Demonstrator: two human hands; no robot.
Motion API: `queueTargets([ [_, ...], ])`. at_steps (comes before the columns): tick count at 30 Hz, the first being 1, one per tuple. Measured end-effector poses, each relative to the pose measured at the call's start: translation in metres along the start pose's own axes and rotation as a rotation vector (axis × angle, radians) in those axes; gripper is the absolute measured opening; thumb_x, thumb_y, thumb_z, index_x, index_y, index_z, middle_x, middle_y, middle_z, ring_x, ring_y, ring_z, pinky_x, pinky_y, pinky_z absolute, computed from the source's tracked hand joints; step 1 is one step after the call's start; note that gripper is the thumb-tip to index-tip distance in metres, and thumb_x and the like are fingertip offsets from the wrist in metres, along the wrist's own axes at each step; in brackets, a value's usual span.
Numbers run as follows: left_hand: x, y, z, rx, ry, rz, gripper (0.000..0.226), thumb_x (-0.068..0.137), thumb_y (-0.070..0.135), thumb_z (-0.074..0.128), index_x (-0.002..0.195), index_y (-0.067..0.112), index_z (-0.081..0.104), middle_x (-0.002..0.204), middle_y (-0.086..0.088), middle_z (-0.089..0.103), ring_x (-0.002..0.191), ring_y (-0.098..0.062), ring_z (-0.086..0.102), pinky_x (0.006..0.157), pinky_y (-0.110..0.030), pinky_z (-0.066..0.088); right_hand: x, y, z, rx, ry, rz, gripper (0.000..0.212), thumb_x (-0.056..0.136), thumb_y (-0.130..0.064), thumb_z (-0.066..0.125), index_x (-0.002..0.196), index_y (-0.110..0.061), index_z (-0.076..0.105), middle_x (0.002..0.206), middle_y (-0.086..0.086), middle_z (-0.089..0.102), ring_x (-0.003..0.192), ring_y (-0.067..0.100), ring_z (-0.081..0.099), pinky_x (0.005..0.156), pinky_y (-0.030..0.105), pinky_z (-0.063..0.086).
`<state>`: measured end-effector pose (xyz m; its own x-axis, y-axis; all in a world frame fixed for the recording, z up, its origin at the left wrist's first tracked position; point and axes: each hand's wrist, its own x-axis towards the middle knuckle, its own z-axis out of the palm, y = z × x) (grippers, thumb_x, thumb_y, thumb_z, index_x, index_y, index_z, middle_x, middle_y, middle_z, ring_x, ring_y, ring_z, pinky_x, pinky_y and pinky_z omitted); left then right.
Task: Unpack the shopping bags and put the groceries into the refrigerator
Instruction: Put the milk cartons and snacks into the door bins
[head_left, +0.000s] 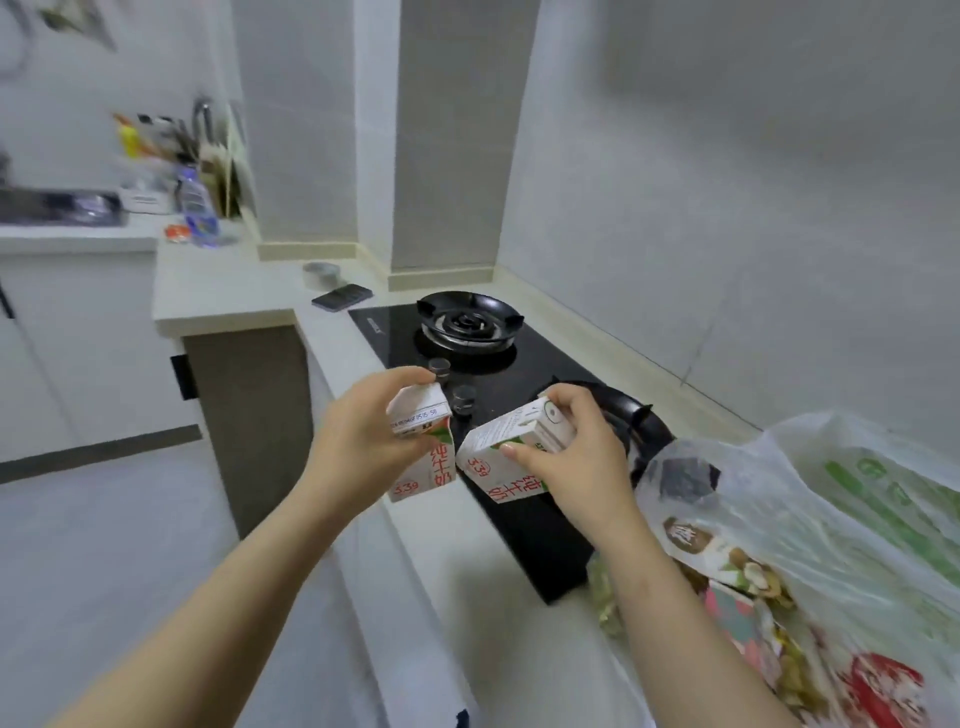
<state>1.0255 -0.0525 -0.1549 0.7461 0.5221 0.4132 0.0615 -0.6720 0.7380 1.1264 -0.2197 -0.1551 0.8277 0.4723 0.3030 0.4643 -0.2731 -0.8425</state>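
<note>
My left hand grips a small white milk carton with red lettering, held upright above the counter's front edge. My right hand grips a second carton of the same kind, tilted on its side over the black stove. The two cartons almost touch at their lower corners. A translucent plastic shopping bag lies on the counter at the right, with several packaged groceries showing through it. The refrigerator is out of view.
A black glass gas stove with two burners and knobs fills the counter middle. A dark phone and a small round tin lie behind it. Bottles and utensils crowd the far left counter by a sink.
</note>
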Motion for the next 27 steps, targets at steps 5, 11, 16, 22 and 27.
queueTargets([
  [5,-0.03,-0.045,-0.073,0.124,0.123,-0.1,0.047,0.072,0.008,0.076,0.114,0.024,0.062,0.107,0.015,0.056,0.096,-0.005,0.048,0.08,-0.021,0.038,0.0,-0.038,0.081,0.031,-0.268,-0.075,0.044,0.073,-0.009,0.078,0.095,-0.034,0.048,0.093,-0.011,0.057,0.082,-0.002,0.053,0.06,0.003,0.041],
  [11,-0.077,-0.09,-0.165,0.243,0.25,-0.242,0.046,0.071,0.007,0.075,0.112,0.024,0.064,0.104,0.015,0.057,0.096,-0.009,0.051,0.076,-0.023,0.038,-0.021,-0.094,0.182,0.039,-0.47,-0.208,0.047,0.071,-0.014,0.08,0.094,-0.037,0.045,0.09,-0.012,0.057,0.085,0.007,0.056,0.065,0.012,0.043],
  [16,-0.128,-0.119,-0.245,0.31,0.308,-0.342,0.049,0.07,-0.002,0.068,0.113,0.02,0.064,0.104,0.016,0.055,0.099,-0.008,0.051,0.08,-0.017,0.04,-0.056,-0.149,0.268,0.023,-0.65,-0.334,0.047,0.069,-0.019,0.079,0.09,-0.044,0.045,0.096,-0.005,0.062,0.092,0.015,0.056,0.071,0.028,0.05],
  [22,-0.193,-0.145,-0.335,0.417,0.396,-0.468,0.047,0.071,0.002,0.069,0.113,0.022,0.063,0.105,0.013,0.058,0.1,-0.012,0.053,0.082,-0.027,0.045,-0.109,-0.216,0.36,0.004,-0.854,-0.513,0.041,0.072,-0.02,0.077,0.106,-0.028,0.056,0.097,-0.007,0.057,0.092,0.012,0.05,0.077,0.032,0.048],
  [27,-0.236,-0.156,-0.389,0.453,0.499,-0.587,0.044,0.071,0.009,0.072,0.085,0.04,0.045,0.1,0.006,0.061,0.087,-0.015,0.055,0.069,-0.033,0.049,-0.147,-0.258,0.412,0.026,-0.931,-0.668,0.044,0.075,-0.025,0.073,0.115,-0.026,0.054,0.097,-0.006,0.055,0.09,0.009,0.044,0.071,0.025,0.04],
])
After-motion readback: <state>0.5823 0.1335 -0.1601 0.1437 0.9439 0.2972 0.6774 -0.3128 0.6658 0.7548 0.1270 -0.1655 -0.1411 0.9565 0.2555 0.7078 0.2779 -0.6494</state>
